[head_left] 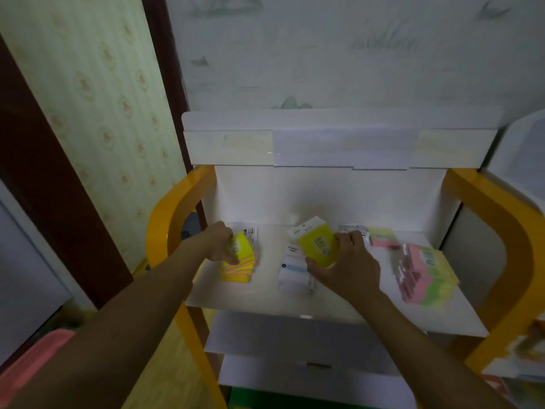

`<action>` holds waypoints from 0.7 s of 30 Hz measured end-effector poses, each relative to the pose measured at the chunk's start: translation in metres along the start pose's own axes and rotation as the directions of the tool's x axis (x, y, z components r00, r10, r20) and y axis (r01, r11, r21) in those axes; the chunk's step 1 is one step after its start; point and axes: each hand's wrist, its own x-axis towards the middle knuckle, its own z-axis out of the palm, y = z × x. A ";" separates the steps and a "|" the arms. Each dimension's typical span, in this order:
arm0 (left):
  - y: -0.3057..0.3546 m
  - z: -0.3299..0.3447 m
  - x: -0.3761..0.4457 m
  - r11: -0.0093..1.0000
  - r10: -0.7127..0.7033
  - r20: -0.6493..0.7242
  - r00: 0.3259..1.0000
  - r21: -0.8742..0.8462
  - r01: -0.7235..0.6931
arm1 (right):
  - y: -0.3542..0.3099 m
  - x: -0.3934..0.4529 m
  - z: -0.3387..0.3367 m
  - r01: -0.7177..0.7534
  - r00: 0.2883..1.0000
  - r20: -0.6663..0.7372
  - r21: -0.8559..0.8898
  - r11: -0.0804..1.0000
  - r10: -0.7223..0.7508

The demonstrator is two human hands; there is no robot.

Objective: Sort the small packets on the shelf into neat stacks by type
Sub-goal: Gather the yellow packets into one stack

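Observation:
On the white shelf [295,302], my left hand [221,243] grips the top of a fanned stack of yellow packets [240,264] at the left. My right hand [345,267] holds a yellow-and-white packet [317,246] lifted above the shelf's middle. Under it lie white-and-blue packets [292,273]. A pink-and-green stack [421,276] sits at the right, slightly fanned. Behind it, more pink and green packets [380,237] lie near the back wall, next to small white packets [354,230].
The shelf unit has orange curved side frames [165,228] and a white back panel [324,196]. Lower white shelves [295,343] lie beneath. A wallpapered wall and a dark door frame [35,160] stand at the left. A pink object [32,361] is at the bottom left.

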 end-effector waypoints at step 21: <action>-0.007 0.001 -0.014 0.981 0.033 -0.067 0.997 -0.188 -0.045 | -0.004 -0.016 -0.007 -0.052 0.995 0.081 -0.057 0.997 0.057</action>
